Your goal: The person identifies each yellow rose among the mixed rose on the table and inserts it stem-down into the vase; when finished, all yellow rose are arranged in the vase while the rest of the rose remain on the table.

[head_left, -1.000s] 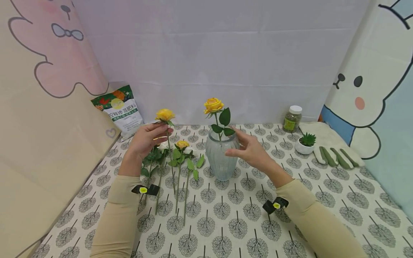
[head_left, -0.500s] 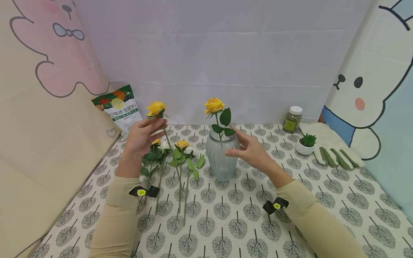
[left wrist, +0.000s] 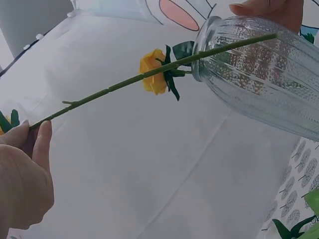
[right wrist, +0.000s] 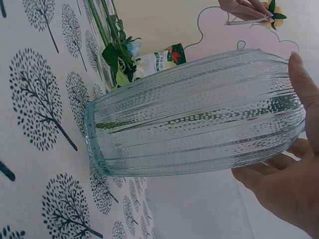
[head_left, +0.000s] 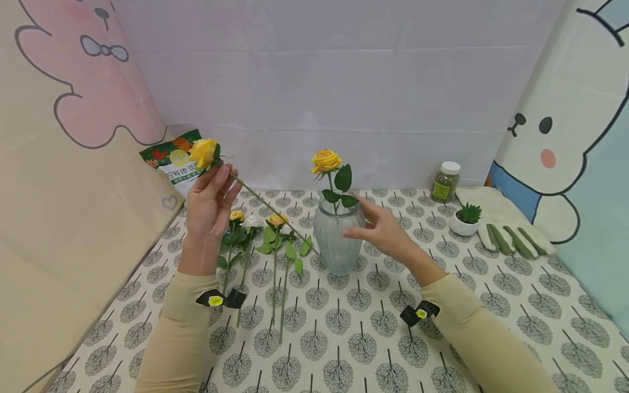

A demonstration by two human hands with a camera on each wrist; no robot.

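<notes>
While left hand (head_left: pixel 210 203) pinches long-stemmed yellow rose (head_left: pixel 203 153), ten o'clock from clear ribbed glass vase (head_left: pixel 338 243), leafy yellow rose (head_left: pixel 326 161) stands inside, right hand (head_left: pixel 382 229) clasped round it; white-lidded clear jar (head_left: pixel 444 188), greenish inside, two o'clock; round white pot (head_left: pixel 463 226), green succulent (head_left: pixel 469 213), three.

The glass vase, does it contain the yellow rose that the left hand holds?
No, the left hand holds this rose by its stem, outside the vase.

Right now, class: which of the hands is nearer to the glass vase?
Right: the right hand curves round the upper part of the glass vase; the left hand is apart, to its left, pinching a yellow rose.
</notes>
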